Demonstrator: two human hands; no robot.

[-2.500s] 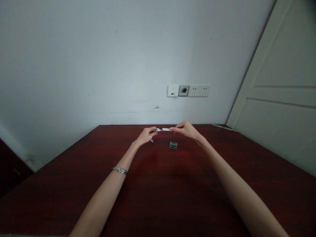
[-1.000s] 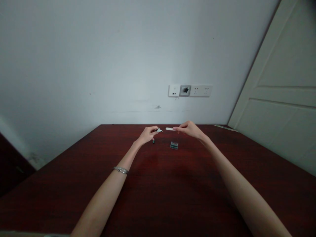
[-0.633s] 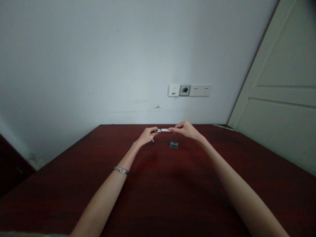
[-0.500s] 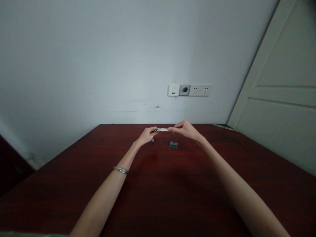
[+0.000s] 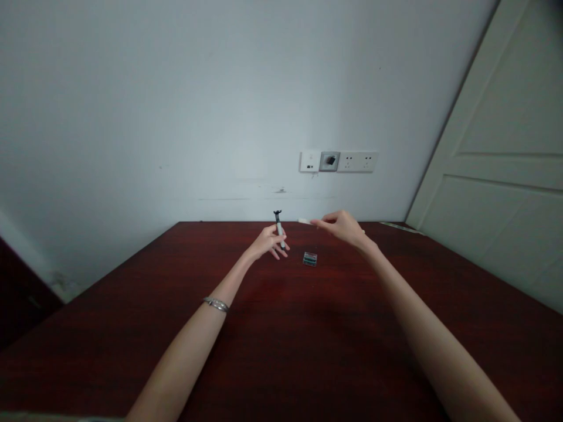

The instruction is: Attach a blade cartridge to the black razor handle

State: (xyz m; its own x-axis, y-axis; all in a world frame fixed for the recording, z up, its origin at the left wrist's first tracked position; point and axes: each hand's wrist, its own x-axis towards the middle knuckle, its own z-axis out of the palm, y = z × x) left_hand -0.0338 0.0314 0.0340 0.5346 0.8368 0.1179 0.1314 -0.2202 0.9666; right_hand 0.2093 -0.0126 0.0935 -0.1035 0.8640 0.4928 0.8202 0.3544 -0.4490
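My left hand (image 5: 267, 241) grips a slim razor-like handle (image 5: 278, 225) that stands upright, its dark forked tip pointing up. A silver bracelet (image 5: 213, 303) circles that wrist. My right hand (image 5: 342, 227) pinches a small white flat piece (image 5: 304, 221) between thumb and fingertips, a short way right of the handle's tip and apart from it. Both hands hover above the far middle of a dark red wooden table (image 5: 281, 340). A small clear case with green contents (image 5: 309, 258) lies on the table between and just below the hands.
A pale wall rises behind the table, with a row of sockets (image 5: 338, 161) on it. A white door (image 5: 505, 164) stands at the right. A thin pale strip (image 5: 398, 226) lies at the table's far right corner.
The handle and the white piece were joined end to end between my hands. Now they are apart: my left hand has turned the handle upright, and my right hand has drawn the white piece away rightward.
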